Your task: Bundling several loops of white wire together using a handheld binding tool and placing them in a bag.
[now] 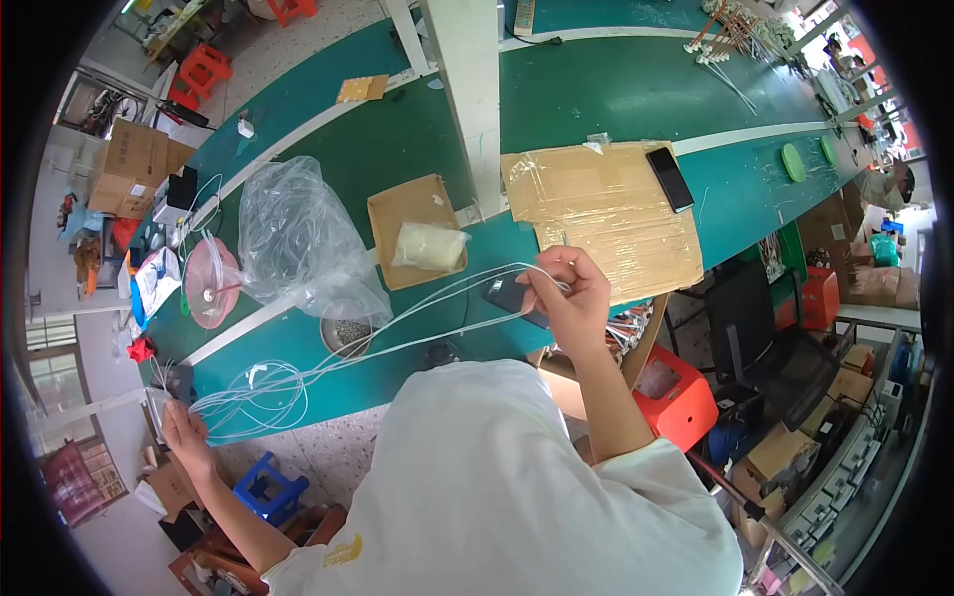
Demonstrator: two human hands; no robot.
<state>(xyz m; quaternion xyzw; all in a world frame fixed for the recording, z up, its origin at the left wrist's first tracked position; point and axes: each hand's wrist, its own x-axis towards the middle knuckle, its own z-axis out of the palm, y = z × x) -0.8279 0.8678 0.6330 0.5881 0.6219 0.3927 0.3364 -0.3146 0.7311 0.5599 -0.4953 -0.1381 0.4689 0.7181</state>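
My right hand point(568, 296) is closed around the ends of several thin white wires point(417, 316), just above the near edge of the green workbench point(596, 94). The wires run leftward across the bench into a loose coil point(253, 392). My left hand point(181, 427) grips the far end of that coil beyond the bench's left end. A small dark flat object point(509, 293) lies under my right hand's fingers.
A crumpled clear plastic bag point(293, 238), a small bowl of tiny metal parts point(348, 333), a cardboard tray with a pale bag point(422, 238), flat cardboard sheets point(606, 214) with a black phone point(671, 179), a pink dish point(211, 283). A white post point(472, 89) rises mid-bench. An orange crate point(681, 392) and blue stool point(266, 487) stand below.
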